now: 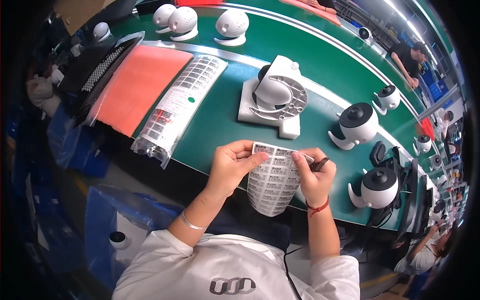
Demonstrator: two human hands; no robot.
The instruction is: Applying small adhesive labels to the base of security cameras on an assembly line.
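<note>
A sheet of printed labels (272, 187) hangs in front of me at the table's near edge, its lower end curling down. My left hand (234, 161) pinches its upper left part between thumb and fingers. At the upper right corner my right hand (317, 172) pinches the same sheet. A small dark thing (320, 164) shows at the right fingers; I cannot make out its kind. Just beyond the sheet a white rounded device (274, 92) lies in a white foam block (290, 131), its ring-shaped base turned up.
White devices with black tops (359, 125) stand at the right beside black cables (387, 210). On the left lie a bagged stack of label sheets (177, 102) and orange-pink sheets (145, 82). More white devices (232, 25) stand on the green belt (285, 37). Other people (407, 57) work beyond.
</note>
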